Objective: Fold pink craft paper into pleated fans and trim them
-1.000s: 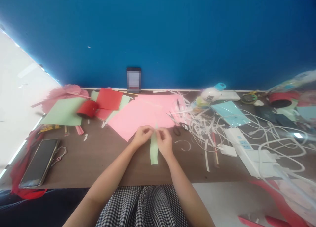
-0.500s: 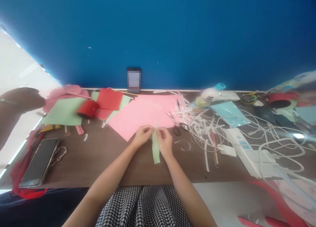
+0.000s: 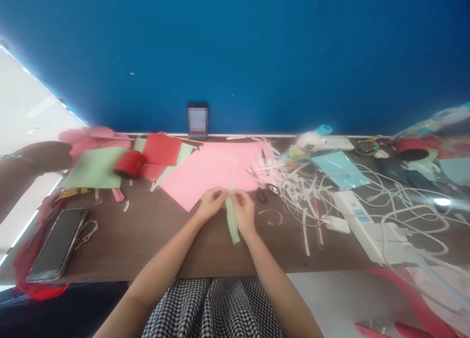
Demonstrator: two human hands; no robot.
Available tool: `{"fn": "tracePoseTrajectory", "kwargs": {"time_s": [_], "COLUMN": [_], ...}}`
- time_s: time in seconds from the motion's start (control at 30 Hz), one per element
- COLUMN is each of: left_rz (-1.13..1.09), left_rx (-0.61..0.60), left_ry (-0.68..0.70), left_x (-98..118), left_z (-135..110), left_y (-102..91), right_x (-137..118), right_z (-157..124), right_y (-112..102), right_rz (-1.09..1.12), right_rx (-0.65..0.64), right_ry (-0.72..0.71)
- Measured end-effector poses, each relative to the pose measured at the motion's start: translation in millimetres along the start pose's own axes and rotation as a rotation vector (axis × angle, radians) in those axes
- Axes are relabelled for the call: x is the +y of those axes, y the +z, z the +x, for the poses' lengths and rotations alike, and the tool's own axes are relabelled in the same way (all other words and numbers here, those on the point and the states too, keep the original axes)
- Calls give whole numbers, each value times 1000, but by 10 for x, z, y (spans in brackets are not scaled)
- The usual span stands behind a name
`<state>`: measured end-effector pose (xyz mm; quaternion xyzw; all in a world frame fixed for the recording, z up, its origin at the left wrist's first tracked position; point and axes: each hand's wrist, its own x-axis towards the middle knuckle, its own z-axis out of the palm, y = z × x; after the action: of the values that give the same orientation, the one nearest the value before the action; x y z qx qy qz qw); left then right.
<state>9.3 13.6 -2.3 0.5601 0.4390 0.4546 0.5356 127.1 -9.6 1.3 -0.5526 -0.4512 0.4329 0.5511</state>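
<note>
Left hand [image 3: 211,203] and right hand [image 3: 242,209] pinch the green strip [image 3: 232,226] trailing below closed fingers; mid-fold, it seems, next needing aligned edges

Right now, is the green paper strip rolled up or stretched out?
Stretched out: the green paper strip runs straight, its far end pinched by left hand and right hand.

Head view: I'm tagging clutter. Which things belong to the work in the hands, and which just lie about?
In use: green paper strip, pinched at its top by the left hand and right hand.

Lying about: pink sheet, phone, red tape roll, scissors, white paper scraps, power strip, glue bottle.
</note>
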Motion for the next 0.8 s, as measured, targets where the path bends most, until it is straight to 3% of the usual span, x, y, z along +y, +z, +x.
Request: {"fn": "tracePoseTrajectory", "kwargs": {"time_s": [0.3,0.8], "left_rz": [-18,100], "left_rx": [36,46], "left_ry": [-28,-26], "left_x": [17,15], "left_z": [-5,-28], "left_y": [14,17], "right_x": [6,-33], "right_z": [12,8], "right_y": [17,8], "right_rz": [80,21], "right_rx": [-29,-25], "right_ry": [45,37]}}
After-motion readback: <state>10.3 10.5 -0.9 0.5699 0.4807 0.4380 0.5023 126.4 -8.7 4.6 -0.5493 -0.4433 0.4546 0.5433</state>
